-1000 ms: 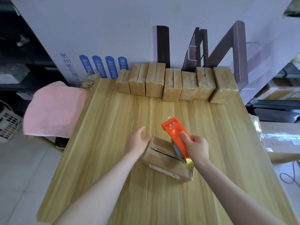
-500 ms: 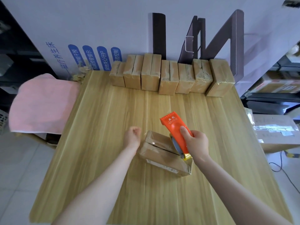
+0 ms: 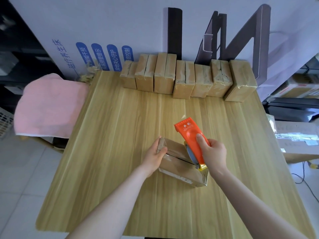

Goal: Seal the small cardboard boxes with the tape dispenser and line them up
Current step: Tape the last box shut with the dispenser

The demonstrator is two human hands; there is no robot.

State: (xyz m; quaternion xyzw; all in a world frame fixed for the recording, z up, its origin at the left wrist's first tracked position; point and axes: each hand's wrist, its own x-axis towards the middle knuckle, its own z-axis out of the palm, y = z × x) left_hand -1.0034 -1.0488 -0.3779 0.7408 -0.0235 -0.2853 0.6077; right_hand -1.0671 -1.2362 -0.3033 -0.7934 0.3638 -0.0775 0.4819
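A small cardboard box (image 3: pixel 179 167) lies flat near the middle of the wooden table (image 3: pixel 120 135), its flap seam facing up. My left hand (image 3: pixel 154 155) grips the box's far left corner, thumb over the top. My right hand (image 3: pixel 213 153) grips the orange tape dispenser (image 3: pixel 191 140), whose tape roll end rests on the box's right end. A strip of tape runs down the box's near right corner. Several taped boxes (image 3: pixel 183 78) stand in a row along the table's far edge.
A white printed panel (image 3: pixel 103 31) stands behind the row. A pink towel (image 3: pixel 50 106) drapes over something left of the table. Cardboard cartons (image 3: pixel 296 135) and a cable lie on the floor to the right.
My left hand, off the box and curled half a second ago, has returned and taken hold of the box's far left corner. The dispenser stays at the box's right end.
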